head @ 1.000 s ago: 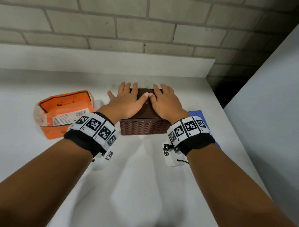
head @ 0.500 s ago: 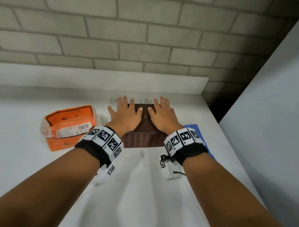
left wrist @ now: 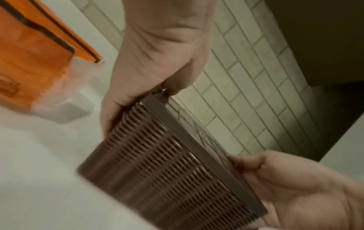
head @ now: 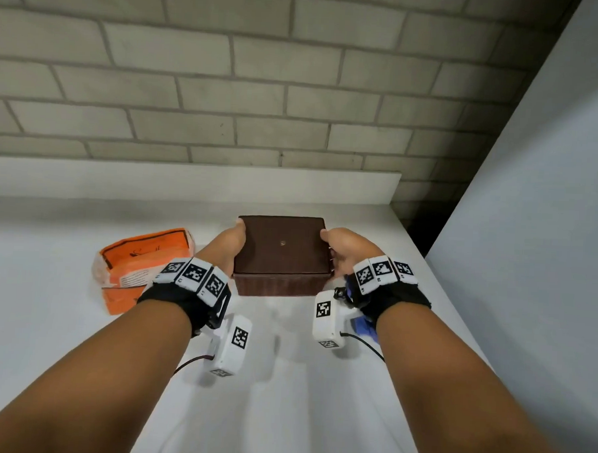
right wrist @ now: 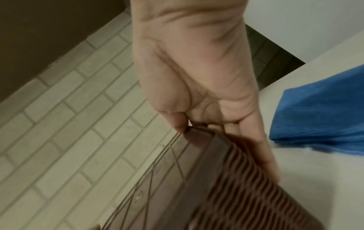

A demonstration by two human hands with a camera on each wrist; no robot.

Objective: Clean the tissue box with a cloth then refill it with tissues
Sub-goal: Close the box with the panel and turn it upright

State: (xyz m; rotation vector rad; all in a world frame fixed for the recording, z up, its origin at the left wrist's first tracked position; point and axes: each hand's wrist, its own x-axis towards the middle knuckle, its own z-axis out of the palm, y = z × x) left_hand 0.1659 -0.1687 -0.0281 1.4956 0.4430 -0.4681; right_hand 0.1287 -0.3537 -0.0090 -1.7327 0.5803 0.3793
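The brown tissue box (head: 281,249) with ribbed sides stands on the white counter, a smooth flat face up. My left hand (head: 230,247) grips its left side, thumb at the top edge and fingers down the ribbed wall. My right hand (head: 344,252) grips the right side the same way. The left wrist view shows the box (left wrist: 167,171) held between the left hand (left wrist: 153,62) and the right hand (left wrist: 295,186). In the right wrist view the right hand (right wrist: 197,77) pinches the box (right wrist: 246,194) at its rim. A blue cloth (right wrist: 319,116) lies just right of the box.
An orange tissue pack (head: 141,264) lies on the counter left of the box. The blue cloth (head: 363,326) is mostly hidden under my right wrist. A brick wall with a white ledge (head: 190,180) runs behind. A white panel (head: 530,236) closes off the right side.
Both hands lay flat on top of the box before. They have slid outward and now grip its left and right sides, leaving the top face uncovered.
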